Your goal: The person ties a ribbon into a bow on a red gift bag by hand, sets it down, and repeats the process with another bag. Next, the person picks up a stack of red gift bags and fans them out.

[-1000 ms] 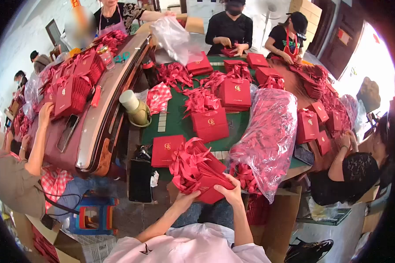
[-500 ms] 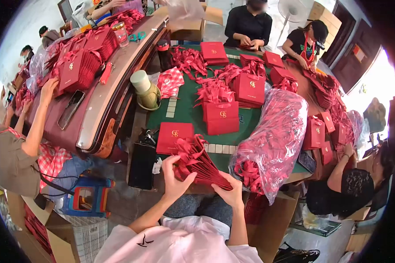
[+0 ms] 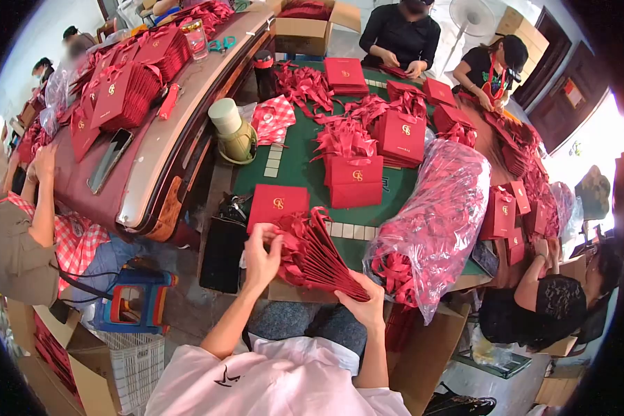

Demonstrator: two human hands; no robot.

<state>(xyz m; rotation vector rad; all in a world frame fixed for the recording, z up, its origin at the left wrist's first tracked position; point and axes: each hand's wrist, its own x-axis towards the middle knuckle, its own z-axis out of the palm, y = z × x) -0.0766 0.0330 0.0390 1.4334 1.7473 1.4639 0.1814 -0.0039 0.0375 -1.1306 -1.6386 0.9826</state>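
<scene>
A fanned stack of red paper gift bags (image 3: pixel 326 267) with red ribbon handles is held over the near table edge. My right hand (image 3: pixel 364 298) grips the bags' lower right end, thumb on top. At the ribbon side, my left hand (image 3: pixel 262 258) has its fingers curled together beside the ribbon handles (image 3: pixel 295 243); whether a ribbon is pinched in them is hidden. Just beyond, a red gift bag with a gold logo (image 3: pixel 277 202) lies flat on the green table top (image 3: pixel 253 182).
More bag stacks (image 3: pixel 357 182) and ribbon heaps lie farther back. To the right is a clear plastic sack (image 3: pixel 437 215) of red bags. A green thermos (image 3: pixel 232 132) stands at left, near a brown sofa-like bench (image 3: pixel 145 166). Co-workers (image 3: pixel 399 41) sit around the table.
My left hand has moved slightly up and left, and its spread fingers have curled together. The bags are fanned wider, while my right hand keeps its grip.
</scene>
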